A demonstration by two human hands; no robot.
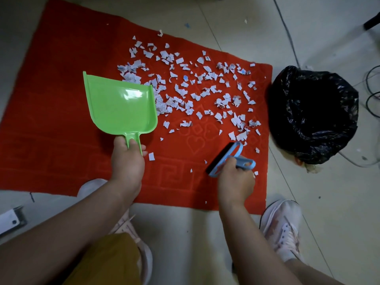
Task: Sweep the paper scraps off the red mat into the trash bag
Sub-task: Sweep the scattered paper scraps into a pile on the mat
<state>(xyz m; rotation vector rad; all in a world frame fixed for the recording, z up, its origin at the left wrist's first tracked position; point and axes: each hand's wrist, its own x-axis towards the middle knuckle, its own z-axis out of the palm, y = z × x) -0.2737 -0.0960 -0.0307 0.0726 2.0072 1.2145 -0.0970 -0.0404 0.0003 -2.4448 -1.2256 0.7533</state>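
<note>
Head view showed me a red mat (61, 120) spread on a pale tiled floor (308, 212), with white paper scraps (195, 89) scattered across its middle and right half. My left hand (127, 161) was curled around the handle of a green dustpan (119, 105), whose pan lay on the mat with its open edge pointing away from me and its right side touching the thickest part of the scraps. My right hand (236, 182) gripped the handle of a blue brush (228, 159) with dark bristles, held near the mat's front right corner, just beside a few stray bits of paper. I could not tell whether the bristles touched the mat. A black trash bag (314, 114) sat open on the floor just beside the mat's right edge, with the scraps all outside it. 2 pale sneakers showed near the mat's front edge, the right sneaker (283, 227) on the floor and the left sneaker (131, 229) partly hidden behind my forearm. Thin cables (287, 33) ran over the tiles beyond the bag.
</note>
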